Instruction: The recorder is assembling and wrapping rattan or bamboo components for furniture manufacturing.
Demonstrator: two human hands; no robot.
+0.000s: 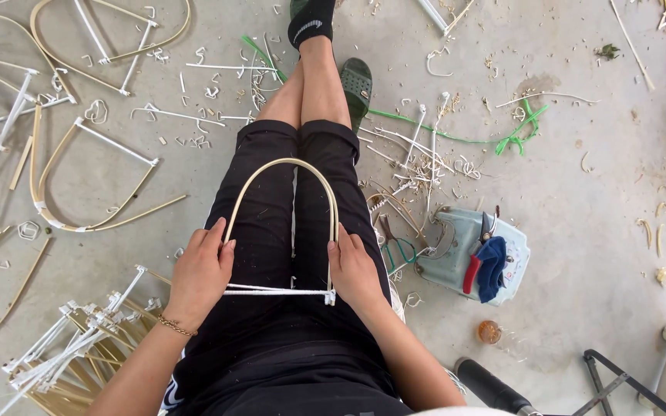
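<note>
Grey concrete floor [580, 200], littered: bent cane frames [86, 185] lie far left, a frame stack [71, 354] near left, green cord [502, 139] far right, a pale tool tray [464, 258] right.

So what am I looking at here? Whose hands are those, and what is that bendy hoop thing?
This one picture comes from a camera worn on a person's head, looking down at their lap. The person sits with black trousers and legs stretched over a grey concrete floor. Their left hand and right hand hold a pale bent cane arch with a white-wrapped crossbar at its foot, resting on the thighs. More finished arches lie to the left, a stack of them nearer. White scraps litter the floor. A pale blue tool tray sits to the right.
</note>
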